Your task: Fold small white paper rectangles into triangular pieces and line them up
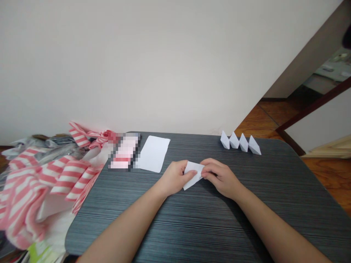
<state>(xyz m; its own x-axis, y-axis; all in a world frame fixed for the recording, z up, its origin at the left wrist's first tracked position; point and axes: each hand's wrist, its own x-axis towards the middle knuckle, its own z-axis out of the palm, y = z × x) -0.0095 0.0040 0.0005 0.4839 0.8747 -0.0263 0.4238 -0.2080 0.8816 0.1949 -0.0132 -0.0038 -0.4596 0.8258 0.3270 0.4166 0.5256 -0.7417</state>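
Note:
A small piece of folded white paper (191, 179) is held just above the middle of the dark table. My left hand (175, 178) grips its left side, with the thumb lying across the front. At the paper's right edge, my right hand (219, 176) pinches it between thumb and curled fingers. Part of the paper is hidden behind the fingers. Several folded white paper boats (243, 143) stand in a row at the back right of the table.
White paper sheets (155, 153) lie at the table's back left, beside a pixelated pink-and-white object (124, 153). Red-and-white striped cloth (68, 179) is heaped left of the dark table (131, 215). A pale wall (164, 65) rises behind the table.

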